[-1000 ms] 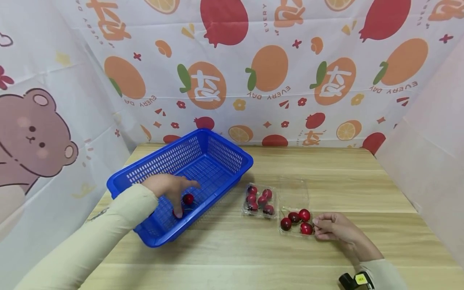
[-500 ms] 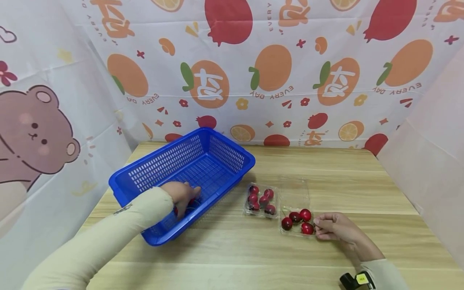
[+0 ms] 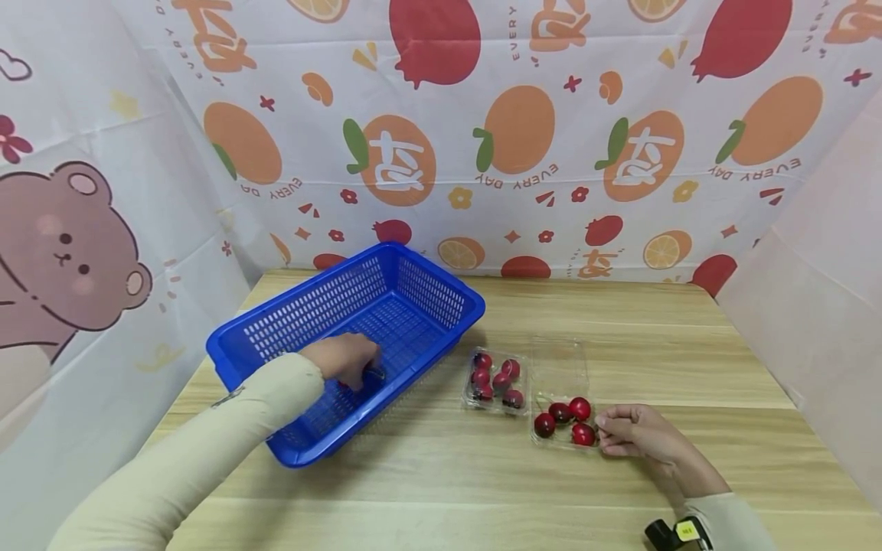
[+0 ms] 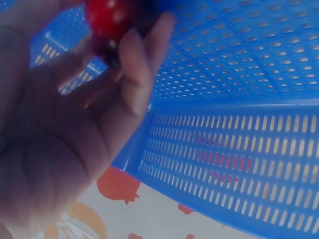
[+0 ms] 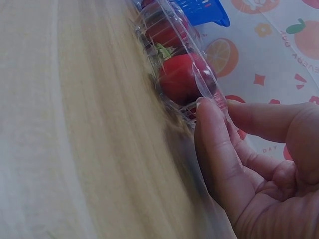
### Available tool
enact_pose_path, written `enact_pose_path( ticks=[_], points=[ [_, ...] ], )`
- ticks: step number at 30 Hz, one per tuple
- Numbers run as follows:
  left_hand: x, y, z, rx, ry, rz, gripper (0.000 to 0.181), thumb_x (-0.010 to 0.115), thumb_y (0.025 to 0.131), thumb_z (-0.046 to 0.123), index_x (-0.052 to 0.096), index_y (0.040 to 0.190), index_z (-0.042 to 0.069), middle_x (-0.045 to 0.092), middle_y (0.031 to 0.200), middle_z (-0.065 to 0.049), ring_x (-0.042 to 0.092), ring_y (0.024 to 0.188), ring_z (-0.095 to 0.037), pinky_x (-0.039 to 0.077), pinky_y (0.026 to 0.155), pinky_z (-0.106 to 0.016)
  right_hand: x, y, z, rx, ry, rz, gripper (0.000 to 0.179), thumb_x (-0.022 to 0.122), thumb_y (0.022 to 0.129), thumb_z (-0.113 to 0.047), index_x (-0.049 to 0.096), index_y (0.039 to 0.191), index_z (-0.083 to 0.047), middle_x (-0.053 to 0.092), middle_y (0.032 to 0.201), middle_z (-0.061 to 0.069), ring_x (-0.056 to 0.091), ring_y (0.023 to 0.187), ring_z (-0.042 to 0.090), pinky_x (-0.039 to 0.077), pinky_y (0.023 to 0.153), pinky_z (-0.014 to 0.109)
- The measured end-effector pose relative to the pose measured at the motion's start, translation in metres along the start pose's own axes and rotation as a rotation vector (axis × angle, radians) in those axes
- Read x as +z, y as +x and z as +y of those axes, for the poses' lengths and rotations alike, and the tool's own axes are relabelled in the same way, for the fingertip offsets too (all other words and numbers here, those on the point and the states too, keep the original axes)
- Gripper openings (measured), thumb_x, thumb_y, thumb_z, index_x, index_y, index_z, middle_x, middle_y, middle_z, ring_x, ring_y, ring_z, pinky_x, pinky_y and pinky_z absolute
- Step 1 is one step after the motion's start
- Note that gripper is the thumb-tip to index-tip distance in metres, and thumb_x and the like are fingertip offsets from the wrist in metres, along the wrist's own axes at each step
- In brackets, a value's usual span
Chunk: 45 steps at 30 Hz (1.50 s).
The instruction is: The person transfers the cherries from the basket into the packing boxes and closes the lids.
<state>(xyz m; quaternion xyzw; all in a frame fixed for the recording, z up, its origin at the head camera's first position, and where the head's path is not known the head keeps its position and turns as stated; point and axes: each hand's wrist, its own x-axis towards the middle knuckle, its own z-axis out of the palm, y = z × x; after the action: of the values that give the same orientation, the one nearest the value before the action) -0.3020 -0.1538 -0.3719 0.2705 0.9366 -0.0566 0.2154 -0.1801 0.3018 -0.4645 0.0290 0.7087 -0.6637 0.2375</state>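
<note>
Low inside the blue plastic basket [image 3: 406, 337] is my left hand [image 3: 344, 358], mostly seen from its back. In the left wrist view its curled fingers hold a bright red cherry [image 4: 107, 17], with a darker, partly hidden one against it. My right hand [image 3: 637, 436] pinches the right rim of an open clear plastic box [image 3: 556, 366] between thumb and fingers. Several cherries [image 3: 560, 413] lie in that box, and its lid is folded back away from me. The right wrist view shows the fingertips on the clear rim beside a red cherry [image 5: 179, 77].
A second clear box [image 3: 520, 408] full of cherries, apparently closed, stands between the basket and the open box. All of it rests on a wood-grain table [image 3: 482, 490]. A fruit-print cloth [image 3: 441, 99] hangs behind the table, with other cloths at both sides.
My left hand has reached down into the basket and its spread fingers have closed on the cherries, then lifted slightly. The right hand keeps its grip on the box rim.
</note>
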Motion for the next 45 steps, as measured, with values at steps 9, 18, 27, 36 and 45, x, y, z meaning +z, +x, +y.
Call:
enact_pose_path(
  ticks=[9,18,27,36,45],
  points=[
    [0.004,0.011,-0.012,0.033,-0.045,0.170,0.019,0.078,0.074,0.007,0.070,0.091,0.005,0.066,0.085,-0.006,0.063,0.079,-0.023,0.055,0.072,-0.035,0.000,0.000,0.000,-0.001,-0.002,-0.006,0.019,0.058,0.095,-0.012,0.061,0.103,0.005,0.066,0.085,0.004,0.067,0.075,0.012,0.057,0.073,0.027],
    [0.001,0.009,-0.017,0.072,-0.166,0.302,0.005,0.076,0.079,0.007,0.074,0.084,0.007,0.070,0.084,-0.005,0.066,0.080,-0.022,0.055,0.073,-0.038,0.000,0.000,0.000,0.003,-0.024,0.019,0.026,0.058,0.095,-0.013,0.058,0.109,0.009,0.066,0.087,0.006,0.065,0.075,0.014,0.057,0.074,0.028],
    [-0.015,-0.005,-0.010,0.035,-0.176,0.508,0.004,0.079,0.077,0.010,0.076,0.078,0.008,0.070,0.082,-0.004,0.062,0.079,-0.020,0.055,0.070,-0.036,0.000,0.001,0.000,0.005,-0.040,0.027,0.030,0.059,0.094,-0.013,0.056,0.111,0.012,0.065,0.087,0.007,0.064,0.075,0.014,0.057,0.074,0.029],
    [-0.044,-0.035,0.023,0.102,-0.082,0.774,0.006,0.078,0.078,0.006,0.078,0.084,0.005,0.067,0.084,-0.009,0.056,0.080,-0.026,0.052,0.075,-0.037,-0.001,0.001,-0.001,0.000,-0.039,0.023,0.033,0.059,0.094,-0.013,0.055,0.113,0.014,0.065,0.088,0.006,0.065,0.076,0.014,0.057,0.075,0.029],
    [-0.044,-0.061,0.072,0.160,0.273,0.916,0.013,0.080,0.071,-0.003,0.073,0.073,0.009,0.062,0.072,-0.008,0.054,0.063,-0.023,0.049,0.057,-0.032,-0.001,0.001,0.000,-0.004,-0.047,0.026,0.035,0.060,0.094,-0.014,0.054,0.113,0.015,0.065,0.087,0.007,0.065,0.075,0.014,0.057,0.075,0.029]
  ],
)
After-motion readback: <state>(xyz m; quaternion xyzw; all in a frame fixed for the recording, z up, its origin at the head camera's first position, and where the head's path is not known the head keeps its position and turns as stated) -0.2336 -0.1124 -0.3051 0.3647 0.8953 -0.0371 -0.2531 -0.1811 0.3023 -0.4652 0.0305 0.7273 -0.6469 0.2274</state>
